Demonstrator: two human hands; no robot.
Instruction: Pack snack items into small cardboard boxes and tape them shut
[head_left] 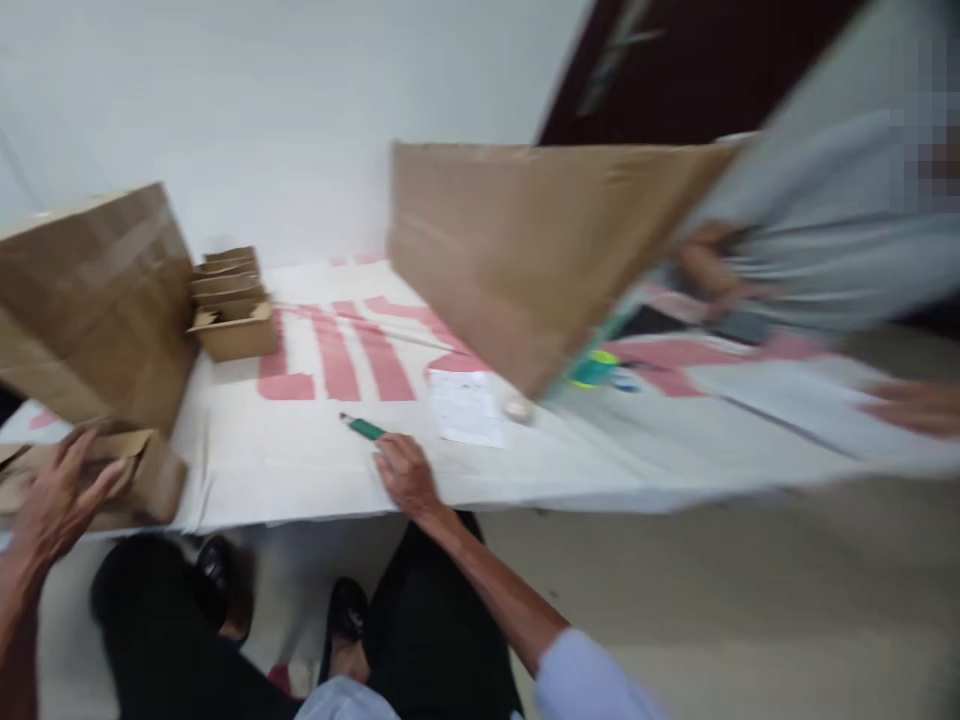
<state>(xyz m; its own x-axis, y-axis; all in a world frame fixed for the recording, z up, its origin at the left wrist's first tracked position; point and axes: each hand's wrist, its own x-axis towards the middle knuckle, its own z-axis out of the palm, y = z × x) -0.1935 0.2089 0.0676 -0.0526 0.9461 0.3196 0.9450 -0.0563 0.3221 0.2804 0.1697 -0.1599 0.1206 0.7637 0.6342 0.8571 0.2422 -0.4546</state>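
Observation:
My left hand point(64, 495) rests with its fingers apart on a small open cardboard box point(159, 478) at the table's left front edge. What lies inside that box is hard to make out. Near the middle of the front edge, my right hand point(407, 472) is closed round the end of a green pen-like tool point(365, 428), whose dark tip points left over the white cloth. To the right of this hand lies a printed paper sheet point(466, 408), with a small roundish pale item point(517, 408) beside it.
Large cardboard boxes stand at the left point(97, 300) and centre back point(517, 240). Small open boxes point(234, 325) sit by the left one. A green-yellow tape roll point(595, 368) lies right of centre. Another person point(825, 230) sits at the right, a hand near dark flat objects.

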